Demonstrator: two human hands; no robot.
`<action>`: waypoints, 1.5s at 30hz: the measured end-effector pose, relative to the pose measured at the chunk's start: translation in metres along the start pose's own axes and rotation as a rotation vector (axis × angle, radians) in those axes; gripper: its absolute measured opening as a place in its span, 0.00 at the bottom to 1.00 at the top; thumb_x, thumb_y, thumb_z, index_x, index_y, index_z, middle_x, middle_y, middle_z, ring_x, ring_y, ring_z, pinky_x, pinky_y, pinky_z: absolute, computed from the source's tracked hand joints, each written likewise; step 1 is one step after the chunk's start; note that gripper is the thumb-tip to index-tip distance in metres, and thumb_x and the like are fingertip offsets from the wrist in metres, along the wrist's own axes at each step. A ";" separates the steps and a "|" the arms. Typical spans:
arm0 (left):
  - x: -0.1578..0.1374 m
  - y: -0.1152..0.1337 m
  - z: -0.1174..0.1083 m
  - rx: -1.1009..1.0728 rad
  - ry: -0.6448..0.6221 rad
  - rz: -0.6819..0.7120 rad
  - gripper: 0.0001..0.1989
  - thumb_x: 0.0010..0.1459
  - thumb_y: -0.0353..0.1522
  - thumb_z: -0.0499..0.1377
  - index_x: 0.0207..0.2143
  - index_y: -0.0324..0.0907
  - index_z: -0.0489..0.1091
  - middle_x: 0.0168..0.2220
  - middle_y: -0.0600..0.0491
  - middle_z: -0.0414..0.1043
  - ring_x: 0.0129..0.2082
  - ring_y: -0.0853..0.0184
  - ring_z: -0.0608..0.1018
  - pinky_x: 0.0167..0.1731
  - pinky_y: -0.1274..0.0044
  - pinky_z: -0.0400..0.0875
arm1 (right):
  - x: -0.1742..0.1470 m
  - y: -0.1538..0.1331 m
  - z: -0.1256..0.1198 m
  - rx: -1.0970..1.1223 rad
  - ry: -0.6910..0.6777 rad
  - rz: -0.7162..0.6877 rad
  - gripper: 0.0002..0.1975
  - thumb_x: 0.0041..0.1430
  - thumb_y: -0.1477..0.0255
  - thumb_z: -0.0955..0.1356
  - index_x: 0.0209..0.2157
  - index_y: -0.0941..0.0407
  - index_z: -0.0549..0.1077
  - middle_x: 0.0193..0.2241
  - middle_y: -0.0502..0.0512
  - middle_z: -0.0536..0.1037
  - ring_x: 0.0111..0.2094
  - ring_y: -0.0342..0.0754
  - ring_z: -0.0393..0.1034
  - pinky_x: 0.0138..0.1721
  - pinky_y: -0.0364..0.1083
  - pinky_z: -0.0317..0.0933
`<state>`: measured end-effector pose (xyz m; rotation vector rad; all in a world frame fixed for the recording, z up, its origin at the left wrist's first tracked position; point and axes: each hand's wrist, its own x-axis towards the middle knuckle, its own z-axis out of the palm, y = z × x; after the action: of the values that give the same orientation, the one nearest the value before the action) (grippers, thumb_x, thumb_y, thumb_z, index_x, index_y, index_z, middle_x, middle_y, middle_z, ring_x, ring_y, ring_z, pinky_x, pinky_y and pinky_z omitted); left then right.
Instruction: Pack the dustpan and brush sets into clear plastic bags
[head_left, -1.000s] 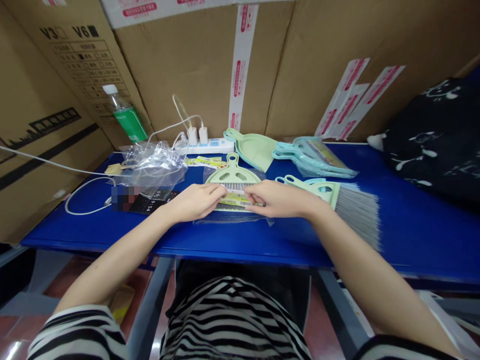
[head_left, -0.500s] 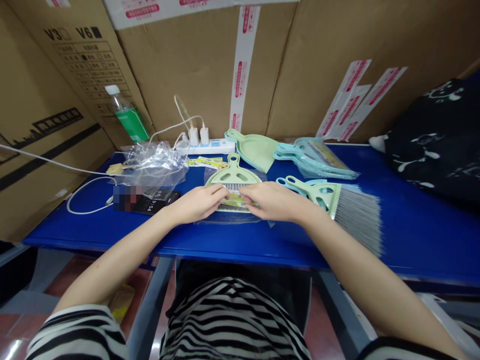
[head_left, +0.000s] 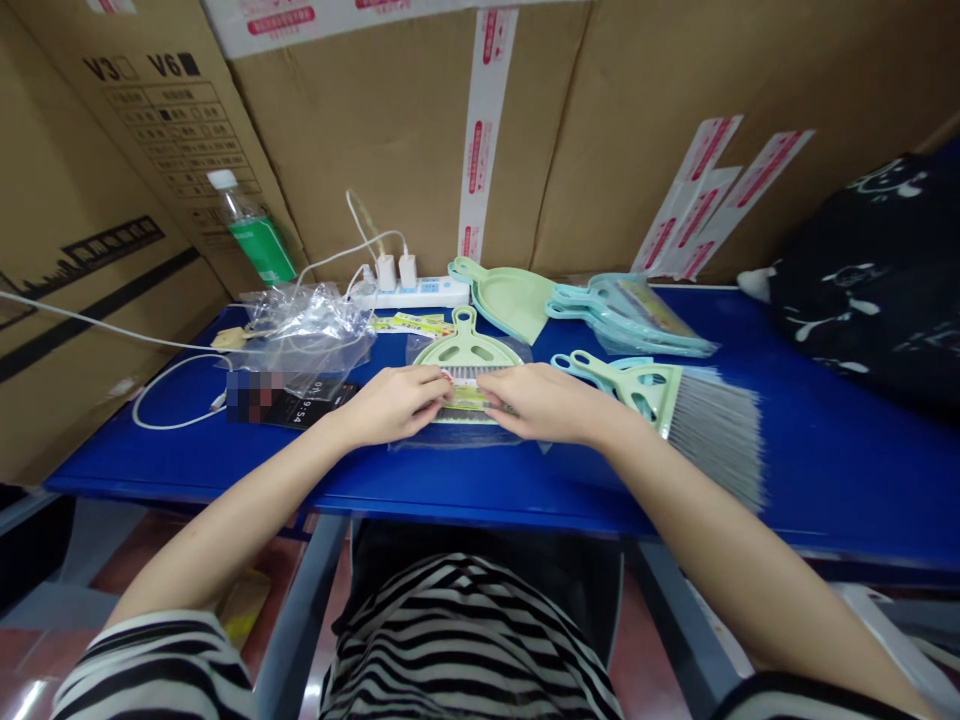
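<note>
A light green hand brush (head_left: 466, 348) with grey bristles lies on clear plastic wrapping (head_left: 442, 437) in front of me, its handle pointing away. Across its bristles is a yellow-green label card (head_left: 470, 397) with a white upper strip. My left hand (head_left: 401, 402) is closed at the card's left end, fingers bent. At its right end my right hand (head_left: 536, 400) has curled fingers pinching the card. Both hands partly cover the card and bristles. What lies directly beneath the bristles is hard to make out.
To the right lie green and blue brushes (head_left: 634, 385) with grey bristles. Behind are a green dustpan (head_left: 517, 295) and bagged blue dustpans (head_left: 637, 315). More yellow labels (head_left: 412, 323), crumpled plastic (head_left: 315, 325), a phone (head_left: 300, 403), a power strip (head_left: 431, 293) and a bottle (head_left: 259, 240) are further left.
My hands stay at the two ends of the label card, with only a slight shift of the left hand and fingers. The brushes and dustpans lie as before.
</note>
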<state>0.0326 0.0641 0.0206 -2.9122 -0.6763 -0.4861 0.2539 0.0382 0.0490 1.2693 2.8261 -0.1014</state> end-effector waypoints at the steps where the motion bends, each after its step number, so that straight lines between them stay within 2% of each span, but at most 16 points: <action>1: 0.000 0.000 -0.001 0.002 -0.011 -0.005 0.09 0.63 0.28 0.49 0.36 0.40 0.69 0.31 0.52 0.71 0.31 0.69 0.75 0.31 0.79 0.68 | 0.000 0.000 0.000 0.005 0.004 -0.001 0.04 0.61 0.77 0.63 0.32 0.57 0.69 0.30 0.58 0.76 0.28 0.48 0.66 0.28 0.44 0.48; 6: 0.000 -0.002 -0.001 -0.062 -0.031 -0.010 0.08 0.63 0.28 0.51 0.34 0.41 0.69 0.31 0.53 0.73 0.30 0.70 0.74 0.31 0.79 0.66 | 0.001 -0.001 0.000 0.000 0.010 0.006 0.06 0.61 0.78 0.61 0.33 0.57 0.69 0.30 0.59 0.77 0.28 0.48 0.66 0.28 0.44 0.48; 12: 0.001 -0.001 -0.004 -0.160 -0.085 0.016 0.08 0.60 0.25 0.51 0.31 0.41 0.67 0.28 0.55 0.70 0.26 0.71 0.71 0.27 0.81 0.62 | -0.001 -0.002 -0.002 0.067 -0.012 -0.017 0.08 0.57 0.82 0.61 0.34 0.58 0.69 0.32 0.58 0.76 0.29 0.47 0.65 0.30 0.43 0.51; 16: 0.002 0.002 -0.009 -0.188 -0.117 0.007 0.07 0.59 0.25 0.51 0.31 0.40 0.68 0.31 0.54 0.70 0.29 0.70 0.72 0.30 0.80 0.65 | -0.003 0.005 -0.004 0.203 -0.072 -0.025 0.09 0.53 0.84 0.63 0.31 0.57 0.68 0.27 0.52 0.72 0.26 0.44 0.61 0.29 0.42 0.52; 21: 0.002 0.003 -0.012 -0.290 -0.202 -0.056 0.07 0.56 0.24 0.52 0.33 0.40 0.68 0.28 0.57 0.70 0.23 0.73 0.69 0.27 0.81 0.63 | -0.002 0.013 -0.002 0.336 -0.092 -0.062 0.10 0.53 0.85 0.62 0.26 0.56 0.68 0.21 0.47 0.68 0.23 0.43 0.59 0.29 0.42 0.53; 24: 0.002 0.002 -0.013 -0.298 -0.227 -0.068 0.07 0.56 0.24 0.52 0.34 0.41 0.68 0.27 0.57 0.69 0.23 0.73 0.69 0.27 0.81 0.63 | -0.001 0.017 0.001 0.419 -0.081 -0.097 0.08 0.53 0.84 0.63 0.28 0.57 0.70 0.21 0.46 0.68 0.23 0.42 0.61 0.29 0.41 0.55; 27: 0.002 0.003 -0.014 -0.270 -0.245 -0.063 0.07 0.57 0.25 0.51 0.34 0.41 0.68 0.32 0.55 0.71 0.29 0.71 0.73 0.31 0.80 0.65 | 0.000 0.021 0.005 0.453 -0.056 -0.126 0.08 0.54 0.81 0.64 0.32 0.57 0.73 0.22 0.47 0.70 0.23 0.42 0.63 0.30 0.42 0.56; 30: 0.002 0.004 -0.014 -0.244 -0.261 -0.073 0.08 0.59 0.25 0.51 0.37 0.41 0.69 0.36 0.53 0.72 0.32 0.69 0.74 0.34 0.79 0.66 | 0.000 0.025 0.007 0.467 -0.045 -0.149 0.10 0.54 0.81 0.64 0.35 0.58 0.75 0.23 0.47 0.71 0.23 0.42 0.64 0.30 0.42 0.58; 35: 0.002 0.005 -0.011 -0.261 -0.266 -0.104 0.10 0.61 0.24 0.49 0.41 0.40 0.68 0.36 0.53 0.72 0.32 0.69 0.74 0.34 0.79 0.66 | 0.000 0.027 0.007 0.496 -0.052 -0.169 0.14 0.55 0.80 0.64 0.41 0.59 0.78 0.25 0.50 0.73 0.25 0.42 0.65 0.29 0.41 0.59; 40: 0.002 0.004 -0.011 -0.318 -0.258 -0.077 0.10 0.60 0.24 0.50 0.39 0.40 0.68 0.35 0.53 0.70 0.33 0.69 0.73 0.36 0.79 0.67 | -0.001 0.028 0.007 0.524 -0.109 -0.209 0.21 0.56 0.81 0.63 0.48 0.58 0.78 0.26 0.51 0.75 0.25 0.42 0.66 0.28 0.40 0.59; 45: 0.002 0.004 -0.011 -0.344 -0.262 -0.056 0.10 0.60 0.23 0.49 0.35 0.40 0.68 0.34 0.52 0.68 0.34 0.68 0.72 0.38 0.78 0.67 | 0.000 0.030 0.010 0.486 -0.084 -0.238 0.21 0.55 0.80 0.62 0.47 0.55 0.79 0.26 0.51 0.78 0.26 0.44 0.67 0.30 0.42 0.61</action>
<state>0.0329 0.0593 0.0319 -3.3291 -0.7766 -0.2468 0.2765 0.0571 0.0377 0.9405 2.9647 -0.8722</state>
